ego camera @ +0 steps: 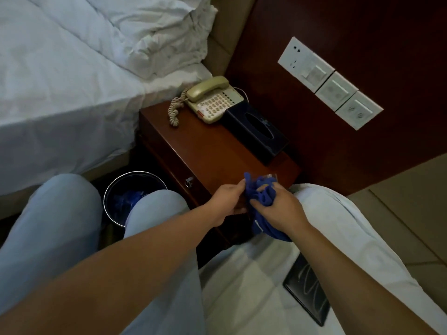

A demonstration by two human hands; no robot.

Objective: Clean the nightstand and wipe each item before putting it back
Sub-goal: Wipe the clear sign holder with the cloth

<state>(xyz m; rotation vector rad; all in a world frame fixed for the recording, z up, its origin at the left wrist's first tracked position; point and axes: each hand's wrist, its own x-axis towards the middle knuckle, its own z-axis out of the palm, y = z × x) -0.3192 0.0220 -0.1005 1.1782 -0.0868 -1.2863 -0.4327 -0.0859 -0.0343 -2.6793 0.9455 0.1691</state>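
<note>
The brown wooden nightstand (pixel 205 151) stands between two beds. At its back sit a beige corded phone (pixel 212 100) and a dark tissue box (pixel 256 131). Over the nightstand's front right corner, my right hand (pixel 278 209) is closed on a bunched blue cloth (pixel 260 193), which hangs down below the hand. My left hand (pixel 229 199) grips something wrapped in that cloth. A small clear edge (pixel 271 176) shows above the cloth; I cannot tell what the item is.
A round bin (pixel 113 187) with a blue liner stands on the floor left of the nightstand, by my knee. A dark flat rectangular object (pixel 307 293) lies on the white bed at right. Wall sockets and switches (pixel 331 83) are on the wooden panel behind.
</note>
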